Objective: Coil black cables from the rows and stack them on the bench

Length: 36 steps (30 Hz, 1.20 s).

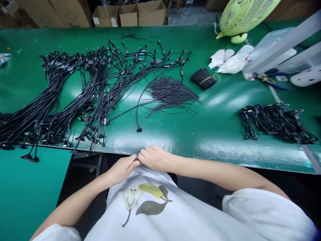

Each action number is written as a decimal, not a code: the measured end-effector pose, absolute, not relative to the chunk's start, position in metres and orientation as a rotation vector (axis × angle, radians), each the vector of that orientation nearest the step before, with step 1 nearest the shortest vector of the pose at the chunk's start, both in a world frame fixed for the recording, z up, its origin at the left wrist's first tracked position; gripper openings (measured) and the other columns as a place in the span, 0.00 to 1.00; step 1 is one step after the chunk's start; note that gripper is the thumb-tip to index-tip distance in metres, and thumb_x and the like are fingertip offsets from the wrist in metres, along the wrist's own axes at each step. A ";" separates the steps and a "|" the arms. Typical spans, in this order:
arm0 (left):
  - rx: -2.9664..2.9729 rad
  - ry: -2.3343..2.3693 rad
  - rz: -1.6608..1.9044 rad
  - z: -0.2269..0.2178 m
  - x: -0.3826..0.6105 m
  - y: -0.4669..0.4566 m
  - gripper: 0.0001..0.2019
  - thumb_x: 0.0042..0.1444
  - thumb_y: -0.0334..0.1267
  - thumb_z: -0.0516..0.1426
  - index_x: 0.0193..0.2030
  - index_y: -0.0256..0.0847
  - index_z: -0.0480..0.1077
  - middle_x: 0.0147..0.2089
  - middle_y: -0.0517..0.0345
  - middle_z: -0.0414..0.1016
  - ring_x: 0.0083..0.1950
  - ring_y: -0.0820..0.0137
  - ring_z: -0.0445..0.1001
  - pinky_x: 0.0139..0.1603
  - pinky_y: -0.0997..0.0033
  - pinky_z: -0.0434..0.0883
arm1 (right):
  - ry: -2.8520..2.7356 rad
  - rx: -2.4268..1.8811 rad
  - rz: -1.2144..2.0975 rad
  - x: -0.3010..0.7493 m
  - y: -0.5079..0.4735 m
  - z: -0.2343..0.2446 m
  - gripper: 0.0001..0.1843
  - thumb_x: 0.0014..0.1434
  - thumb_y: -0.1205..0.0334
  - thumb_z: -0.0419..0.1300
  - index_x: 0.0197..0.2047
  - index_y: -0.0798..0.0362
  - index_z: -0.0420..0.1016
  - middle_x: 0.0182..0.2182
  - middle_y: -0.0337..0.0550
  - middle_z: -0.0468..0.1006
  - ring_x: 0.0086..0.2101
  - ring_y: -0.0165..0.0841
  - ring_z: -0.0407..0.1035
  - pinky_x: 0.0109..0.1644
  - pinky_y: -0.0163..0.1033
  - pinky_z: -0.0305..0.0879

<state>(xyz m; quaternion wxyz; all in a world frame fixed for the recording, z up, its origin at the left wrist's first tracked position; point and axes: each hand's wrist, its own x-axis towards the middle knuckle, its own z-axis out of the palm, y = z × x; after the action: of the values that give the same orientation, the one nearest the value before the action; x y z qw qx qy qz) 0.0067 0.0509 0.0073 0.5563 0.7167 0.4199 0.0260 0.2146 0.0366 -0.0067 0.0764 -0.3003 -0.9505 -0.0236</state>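
My left hand [123, 168] and my right hand [154, 158] meet just below the near edge of the green table [215, 130], against my white shirt. Both have the fingers curled and pinched together around a small dark thing between them that I cannot make out. One single black cable [137, 110] lies on the table just ahead of my hands, its plug end towards me. A loose pile of thin black ties [170, 93] lies beyond it.
A large spread of black cables [75, 90] covers the left of the table, some ends hanging over the edge. A coiled cable heap [274, 122] lies right. A banded tie bundle [203, 78], white bags [230, 62], a green fan [242, 15] and cardboard boxes [129, 15] stand behind.
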 end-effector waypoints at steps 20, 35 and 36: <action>0.788 1.067 0.599 -0.017 0.033 0.077 0.21 0.52 0.55 0.61 0.32 0.36 0.67 0.23 0.66 0.56 0.23 0.79 0.55 0.25 0.76 0.55 | -1.809 -1.762 0.126 0.377 0.143 -0.009 0.15 0.68 0.63 0.48 0.51 0.55 0.74 0.49 0.51 0.74 0.51 0.38 0.66 0.55 0.43 0.61; 0.590 0.999 0.727 -0.001 0.064 0.070 0.18 0.52 0.49 0.64 0.39 0.34 0.71 0.24 0.67 0.55 0.22 0.82 0.55 0.23 0.79 0.54 | -1.418 -1.942 -0.120 0.396 0.132 -0.008 0.09 0.64 0.63 0.52 0.37 0.54 0.72 0.36 0.48 0.72 0.36 0.36 0.65 0.43 0.41 0.60; 0.599 0.962 0.712 0.001 0.071 0.070 0.19 0.53 0.49 0.63 0.44 0.34 0.71 0.24 0.67 0.55 0.22 0.81 0.55 0.23 0.79 0.54 | -1.468 -1.822 0.048 0.375 0.119 -0.005 0.08 0.64 0.62 0.53 0.37 0.54 0.73 0.35 0.45 0.73 0.35 0.34 0.66 0.42 0.39 0.61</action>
<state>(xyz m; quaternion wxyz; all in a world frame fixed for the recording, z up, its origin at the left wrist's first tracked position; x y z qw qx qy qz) 0.0710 0.0702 0.0013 0.7843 0.2776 0.4457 0.3303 0.3748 0.1188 -0.0052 0.3900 -0.7170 -0.5775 0.0187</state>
